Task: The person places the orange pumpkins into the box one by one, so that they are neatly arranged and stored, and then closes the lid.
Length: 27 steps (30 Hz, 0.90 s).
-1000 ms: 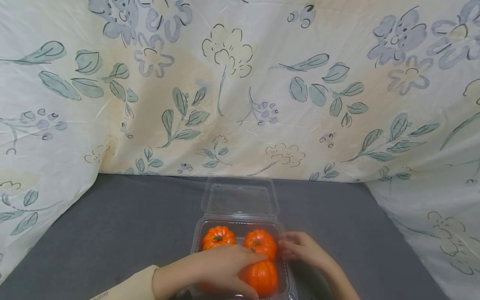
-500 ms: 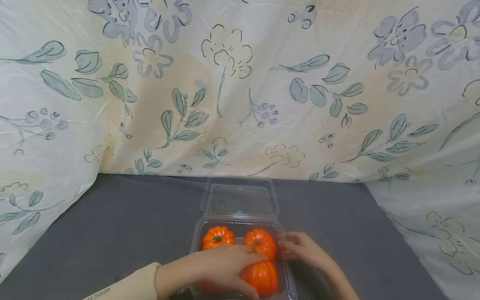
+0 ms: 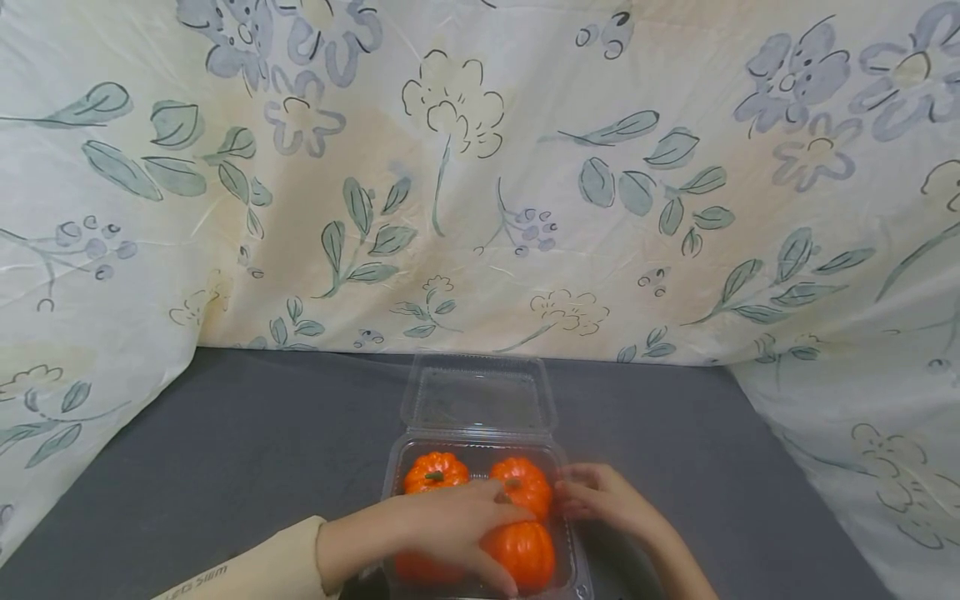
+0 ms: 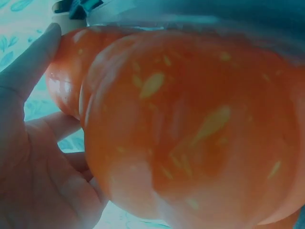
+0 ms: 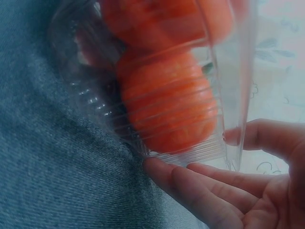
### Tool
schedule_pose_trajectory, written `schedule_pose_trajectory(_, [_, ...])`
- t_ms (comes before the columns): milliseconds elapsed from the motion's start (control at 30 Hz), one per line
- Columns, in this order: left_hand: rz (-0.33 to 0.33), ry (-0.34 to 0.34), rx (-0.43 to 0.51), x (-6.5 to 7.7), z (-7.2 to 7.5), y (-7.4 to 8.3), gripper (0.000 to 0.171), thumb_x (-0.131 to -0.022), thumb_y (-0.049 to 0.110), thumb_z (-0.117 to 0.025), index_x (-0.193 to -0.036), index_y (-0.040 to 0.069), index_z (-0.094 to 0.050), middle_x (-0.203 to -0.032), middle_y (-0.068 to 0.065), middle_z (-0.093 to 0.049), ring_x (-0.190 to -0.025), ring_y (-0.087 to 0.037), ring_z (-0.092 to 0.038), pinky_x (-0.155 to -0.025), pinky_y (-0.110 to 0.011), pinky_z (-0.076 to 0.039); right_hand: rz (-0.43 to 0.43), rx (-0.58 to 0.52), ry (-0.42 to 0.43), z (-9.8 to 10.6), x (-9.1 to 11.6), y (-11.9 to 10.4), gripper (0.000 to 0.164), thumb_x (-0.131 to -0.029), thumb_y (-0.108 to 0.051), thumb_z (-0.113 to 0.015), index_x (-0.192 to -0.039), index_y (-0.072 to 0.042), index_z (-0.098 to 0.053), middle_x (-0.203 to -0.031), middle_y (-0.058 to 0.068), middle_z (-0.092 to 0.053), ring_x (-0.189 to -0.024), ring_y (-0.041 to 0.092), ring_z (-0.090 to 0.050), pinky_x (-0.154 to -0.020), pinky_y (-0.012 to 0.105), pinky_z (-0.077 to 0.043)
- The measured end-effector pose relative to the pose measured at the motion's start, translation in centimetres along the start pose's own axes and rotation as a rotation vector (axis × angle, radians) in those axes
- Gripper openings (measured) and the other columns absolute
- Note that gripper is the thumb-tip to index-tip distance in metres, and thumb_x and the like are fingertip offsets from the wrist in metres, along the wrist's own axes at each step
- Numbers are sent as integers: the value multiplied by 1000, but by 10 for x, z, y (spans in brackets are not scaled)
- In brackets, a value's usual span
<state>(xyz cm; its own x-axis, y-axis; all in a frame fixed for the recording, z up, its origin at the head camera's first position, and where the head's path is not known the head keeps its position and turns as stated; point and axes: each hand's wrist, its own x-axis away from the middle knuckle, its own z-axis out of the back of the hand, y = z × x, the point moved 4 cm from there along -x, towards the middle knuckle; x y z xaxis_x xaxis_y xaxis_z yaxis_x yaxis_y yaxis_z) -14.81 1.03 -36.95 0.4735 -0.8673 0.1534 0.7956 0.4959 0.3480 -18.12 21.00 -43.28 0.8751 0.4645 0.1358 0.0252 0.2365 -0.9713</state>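
Note:
Several shiny orange toy pumpkins sit in a clear plastic clamshell container (image 3: 388,492). My left hand (image 3: 453,527) reaches across it from the left, thumb and fingers spread round the front right pumpkin (image 3: 523,554). The hand partly covers the front left pumpkin (image 3: 427,568), which fills much of the left wrist view. Behind lie a back left pumpkin (image 3: 435,472) with a green stem and a back right pumpkin (image 3: 521,485). At the right wall, my right hand (image 3: 603,498) holds the container, thumb at the rim and fingers low along the side in the right wrist view.
The container's transparent lid (image 3: 480,398) lies folded back behind it. Dark grey cloth (image 3: 285,433) covers the table, and a floral curtain (image 3: 480,183) hangs at the back and both sides.
My left wrist and sleeve have shifted slightly to the right, and the left fingers are spread a little more. The right hand, container and pumpkins look nearly the same.

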Motion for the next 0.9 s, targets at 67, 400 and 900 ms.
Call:
schedule_pose_trajectory(67, [10, -16, 15, -2, 0, -1, 67, -77, 57, -64, -134, 24, -48, -124, 0, -53, -112, -11, -49, -89, -29, -44, 4, 0, 0, 0, 0, 0, 42, -91, -8, -52, -114, 26, -44, -99, 33, -62, -87, 37, -65, -73, 36, -54])
schedule_pose_trajectory(400, [83, -66, 42, -6, -7, -7, 63, -77, 55, -65, -131, 25, -51, -120, 0, -55, -108, -10, -51, -90, -29, -44, -1, -1, -1, -1, -1, -1, 44, -91, -10, -53, -115, 26, -44, -98, 31, -63, -83, 27, -67, -73, 35, -54])
schedule_pose_trajectory(900, [29, 144, -105, -4, 4, 1, 54, -74, 60, -65, -119, 31, -60, -111, 9, -55, -102, -7, -50, -77, -26, -47, -7, 20, 13, 0, -1, -1, 42, -91, -9, -52, -114, 26, -45, -99, 32, -63, -83, 28, -67, -72, 35, -54])
